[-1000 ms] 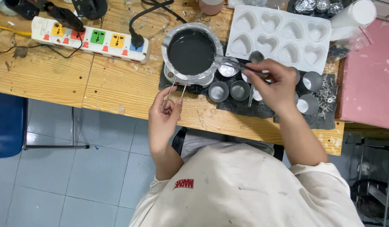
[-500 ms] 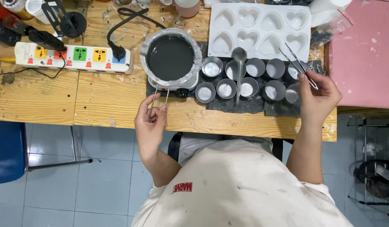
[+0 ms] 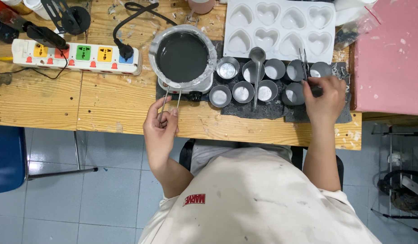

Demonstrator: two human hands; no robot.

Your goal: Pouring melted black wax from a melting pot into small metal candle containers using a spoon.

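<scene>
Two hands: wire handle (image 3: 172,103), tweezers (image 3: 304,61).

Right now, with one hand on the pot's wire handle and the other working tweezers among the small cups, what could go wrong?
1. The pot is full of dark liquid; a tug by the left hand on its wire handle might slop it toward the power strip.
2. The right hand with tweezers could tip the crowded metal cups.
3. A spoon resting across the cups could get knocked.

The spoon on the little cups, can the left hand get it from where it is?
Probably yes. The spoon lies bare across the cups, nothing covering it. But the left hand is holding the pot's wire handle, so it must let go first.
</scene>
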